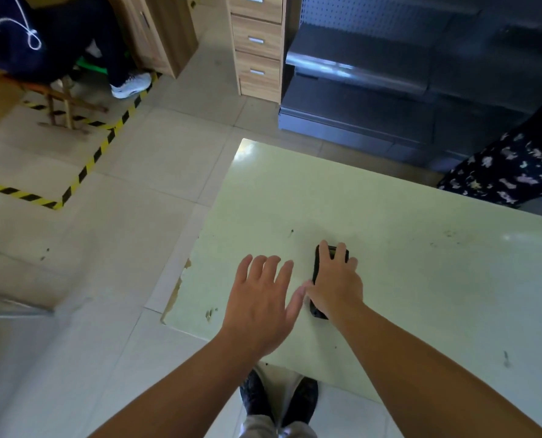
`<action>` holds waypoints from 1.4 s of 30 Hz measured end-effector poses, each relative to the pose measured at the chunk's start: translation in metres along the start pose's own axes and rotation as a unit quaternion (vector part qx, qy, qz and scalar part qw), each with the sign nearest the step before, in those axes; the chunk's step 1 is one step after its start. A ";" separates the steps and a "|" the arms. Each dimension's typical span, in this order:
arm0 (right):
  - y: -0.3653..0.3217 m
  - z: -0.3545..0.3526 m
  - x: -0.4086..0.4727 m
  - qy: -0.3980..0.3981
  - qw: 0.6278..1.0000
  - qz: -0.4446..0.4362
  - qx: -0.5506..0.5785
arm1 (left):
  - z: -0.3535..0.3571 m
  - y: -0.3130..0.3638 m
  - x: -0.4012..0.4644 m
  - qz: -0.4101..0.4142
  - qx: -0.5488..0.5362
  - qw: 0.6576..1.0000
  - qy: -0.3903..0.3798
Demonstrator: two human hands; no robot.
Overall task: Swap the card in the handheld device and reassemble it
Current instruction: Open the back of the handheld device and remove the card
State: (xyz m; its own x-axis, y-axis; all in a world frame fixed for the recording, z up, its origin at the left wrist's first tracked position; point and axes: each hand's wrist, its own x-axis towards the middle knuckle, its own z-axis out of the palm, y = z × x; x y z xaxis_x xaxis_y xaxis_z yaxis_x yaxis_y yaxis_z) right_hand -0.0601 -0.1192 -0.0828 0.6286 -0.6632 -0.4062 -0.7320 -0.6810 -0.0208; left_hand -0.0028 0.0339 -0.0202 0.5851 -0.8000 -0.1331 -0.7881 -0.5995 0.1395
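A black handheld device (317, 267) lies flat on the pale green table (421, 248), lengthwise away from me. My right hand (337, 284) rests over it, fingers curled across its far end and thumb at its left side, so most of the device is hidden. My left hand (263, 298) hovers just to the left of it, palm down, fingers spread, holding nothing. No card or loose cover is visible.
The table's left corner is chipped (176, 292). A wooden drawer unit (257, 42) and dark metal shelving (405, 74) stand beyond. A seated person (26, 33) is at far left, another person's patterned clothing (510, 172) at the right edge. Yellow-black tape (86, 165) marks the floor.
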 end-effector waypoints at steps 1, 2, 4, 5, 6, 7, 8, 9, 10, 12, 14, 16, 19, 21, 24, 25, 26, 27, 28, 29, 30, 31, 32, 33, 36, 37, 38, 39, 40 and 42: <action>0.000 -0.005 -0.003 -0.004 1.000 0.001 0.001 | 0.000 -0.002 -0.001 -0.002 0.001 1.000 -0.002; 0.000 -0.012 -0.008 -0.005 1.000 -0.002 0.000 | 0.001 -0.004 -0.003 -0.005 -0.001 1.000 -0.001; 0.001 -0.033 -0.020 0.007 1.000 -0.025 0.001 | 0.002 -0.006 -0.007 -0.014 -0.006 1.000 0.004; 0.001 -0.046 -0.025 0.014 0.999 -0.039 0.008 | 0.005 -0.008 -0.007 -0.019 -0.007 1.000 0.004; 0.003 -0.062 -0.033 0.025 0.998 -0.052 0.011 | 0.007 -0.009 -0.009 -0.025 -0.010 1.000 0.004; 0.005 -0.080 -0.043 0.040 0.997 -0.062 0.016 | 0.006 -0.009 -0.010 -0.032 -0.013 0.999 0.002; 0.007 -0.098 -0.053 0.055 0.996 -0.070 0.024 | 0.005 -0.009 -0.012 -0.039 -0.021 0.999 0.001; 0.010 -0.116 -0.063 0.070 0.994 -0.079 0.030 | 0.004 -0.007 -0.012 -0.045 -0.035 0.998 0.004; 0.013 -0.133 -0.073 0.082 0.992 -0.088 0.033 | 0.004 -0.005 -0.013 -0.050 -0.050 0.997 0.006; 0.017 -0.159 -0.091 0.100 0.990 -0.099 0.033 | 0.002 0.002 -0.014 -0.058 -0.073 0.996 0.004; 0.021 -0.175 -0.107 0.106 0.988 -0.107 0.030 | -0.003 0.012 -0.014 -0.074 -0.148 0.986 -0.001; 0.025 -0.182 -0.121 0.102 0.988 -0.111 0.042 | -0.019 0.025 -0.013 -0.131 -0.375 0.916 -0.047; 0.026 -0.182 -0.137 0.097 0.985 -0.127 0.064 | -0.046 0.051 -0.015 -0.159 -0.768 0.585 -0.206; 0.024 -0.176 -0.146 0.092 0.983 -0.139 0.070 | -0.059 0.069 -0.019 -0.136 -0.873 0.396 -0.250; 0.039 -0.168 -0.151 0.073 0.978 -0.178 0.084 | -0.077 0.090 -0.026 -0.162 -0.892 0.335 -0.258; 0.050 -0.172 -0.151 0.049 0.972 -0.202 0.110 | -0.078 0.093 -0.027 -0.157 -0.893 0.339 -0.251; 0.064 -0.179 -0.149 0.018 0.961 -0.231 0.154 | -0.078 0.095 -0.029 -0.150 -0.895 0.341 -0.247; 0.078 -0.187 -0.148 -0.014 0.945 -0.261 0.196 | -0.078 0.095 -0.031 -0.139 -0.898 0.335 -0.249; 0.091 -0.197 -0.148 -0.029 0.934 -0.292 0.205 | -0.079 0.094 -0.033 -0.124 -0.900 0.329 -0.257; 0.102 -0.205 -0.147 -0.018 0.932 -0.318 0.174 | -0.080 0.094 -0.036 -0.108 -0.899 0.331 -0.267; 0.110 -0.213 -0.147 0.004 0.930 -0.343 0.130 | -0.082 0.094 -0.038 -0.095 -0.894 0.339 -0.279; 0.117 -0.217 -0.146 0.020 0.926 -0.363 0.100 | -0.083 0.095 -0.041 -0.081 -0.888 0.345 -0.292; 0.120 -0.221 -0.147 0.028 0.922 -0.375 0.089 | -0.085 0.096 -0.043 -0.069 -0.885 0.348 -0.303; 0.122 -0.224 -0.147 0.032 0.919 -0.383 0.087 | -0.088 0.098 -0.045 -0.060 -0.883 0.350 -0.308; 0.121 -0.232 -0.150 0.043 0.912 -0.403 0.069 | -0.093 0.101 -0.047 -0.046 -0.886 0.341 -0.311; 0.120 -0.234 -0.151 0.047 0.910 -0.410 0.051 | -0.094 0.101 -0.047 -0.044 -0.888 0.337 -0.311; 0.119 -0.236 -0.152 0.053 0.908 -0.416 0.028 | -0.096 0.101 -0.047 -0.043 -0.889 0.334 -0.311; 0.117 -0.237 -0.154 0.058 0.905 -0.421 0.002 | -0.098 0.101 -0.048 -0.043 -0.890 0.330 -0.311; 0.115 -0.238 -0.155 0.066 0.900 -0.429 -0.023 | -0.099 0.101 -0.049 -0.042 -0.893 0.324 -0.310; 0.113 -0.239 -0.156 0.088 0.884 -0.454 -0.070 | -0.100 0.100 -0.051 -0.041 -0.897 0.313 -0.310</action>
State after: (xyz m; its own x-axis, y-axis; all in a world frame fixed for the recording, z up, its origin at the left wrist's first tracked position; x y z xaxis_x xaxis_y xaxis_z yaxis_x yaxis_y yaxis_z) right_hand -0.1781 -0.1663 0.1962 0.9804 0.1459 -0.1322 0.1262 -0.9811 -0.1468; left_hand -0.0920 0.0125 0.0989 0.0024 -0.9552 -0.2961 0.9255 -0.1100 0.3625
